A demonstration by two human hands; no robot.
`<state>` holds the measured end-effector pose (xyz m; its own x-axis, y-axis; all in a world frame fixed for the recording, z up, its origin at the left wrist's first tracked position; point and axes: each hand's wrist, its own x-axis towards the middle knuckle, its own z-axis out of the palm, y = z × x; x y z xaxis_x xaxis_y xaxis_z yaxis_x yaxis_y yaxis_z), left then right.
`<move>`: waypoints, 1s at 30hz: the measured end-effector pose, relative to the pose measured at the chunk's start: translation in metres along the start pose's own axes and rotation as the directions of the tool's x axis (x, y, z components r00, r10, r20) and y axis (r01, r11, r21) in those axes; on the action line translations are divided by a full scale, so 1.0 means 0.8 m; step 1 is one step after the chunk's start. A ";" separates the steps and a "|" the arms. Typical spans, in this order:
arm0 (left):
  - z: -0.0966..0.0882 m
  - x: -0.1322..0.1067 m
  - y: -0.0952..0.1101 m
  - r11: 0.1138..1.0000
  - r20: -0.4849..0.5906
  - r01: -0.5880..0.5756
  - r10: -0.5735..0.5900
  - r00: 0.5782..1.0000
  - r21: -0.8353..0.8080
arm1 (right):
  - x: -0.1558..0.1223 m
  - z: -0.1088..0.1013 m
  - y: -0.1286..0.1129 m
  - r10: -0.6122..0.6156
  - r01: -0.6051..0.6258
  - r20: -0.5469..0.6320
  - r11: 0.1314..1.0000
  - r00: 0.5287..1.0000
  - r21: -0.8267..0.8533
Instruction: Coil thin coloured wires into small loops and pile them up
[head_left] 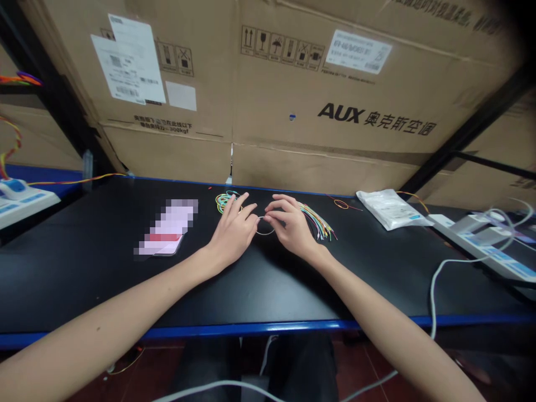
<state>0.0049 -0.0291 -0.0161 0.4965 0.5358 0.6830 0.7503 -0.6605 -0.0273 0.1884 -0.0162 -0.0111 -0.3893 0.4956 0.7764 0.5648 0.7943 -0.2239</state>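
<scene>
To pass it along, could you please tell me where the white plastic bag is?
The white plastic bag lies right of the right hand in the head view, beside the power strip.

Left hand (pixel 233 230), right hand (pixel 292 228) at thin pale wire loop (pixel 264 233) between them; coloured wires (pixel 319 222) just beside right hand.

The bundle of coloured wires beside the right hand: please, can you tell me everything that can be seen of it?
The bundle of thin coloured wires lies on the black tabletop, just past the fingers of the right hand. Its strands look like plastic-insulated wire in yellow, green, orange and other colours. They run roughly side by side, then fan out slightly toward the far right end, where pale tips show. The near end disappears behind the hand, so whether the hand touches the bundle cannot be told.
</scene>
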 end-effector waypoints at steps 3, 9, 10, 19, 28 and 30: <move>-0.001 0.001 -0.003 1.000 -0.007 -0.006 0.006 1.000 0.018 | -0.001 0.002 0.001 0.066 -0.067 0.027 0.997 0.997 0.043; 0.007 -0.001 -0.012 0.994 0.034 0.089 -0.087 0.996 -0.063 | -0.002 0.001 0.008 -0.004 0.004 -0.005 0.995 1.000 -0.095; 0.009 -0.001 -0.013 0.991 0.039 0.106 -0.104 0.994 -0.082 | -0.002 0.001 0.009 -0.019 0.017 -0.013 0.994 1.000 -0.111; 0.018 -0.002 -0.008 0.945 0.133 0.163 -0.129 0.983 -0.283 | -0.004 0.002 0.011 -0.036 0.031 -0.030 0.988 0.999 -0.153; 0.017 -0.003 -0.005 0.949 0.127 0.143 -0.111 0.986 -0.280 | -0.002 -0.001 0.010 -0.069 0.072 0.021 0.980 0.997 -0.187; 0.017 -0.004 -0.005 0.958 0.117 0.134 -0.107 0.987 -0.254 | -0.002 -0.001 0.010 -0.073 0.080 0.044 0.981 0.996 -0.177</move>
<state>0.0063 -0.0214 -0.0279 0.4609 0.6611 0.5920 0.6744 -0.6945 0.2505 0.1941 -0.0107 -0.0134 -0.4612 0.4514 0.7639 0.6519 0.7564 -0.0534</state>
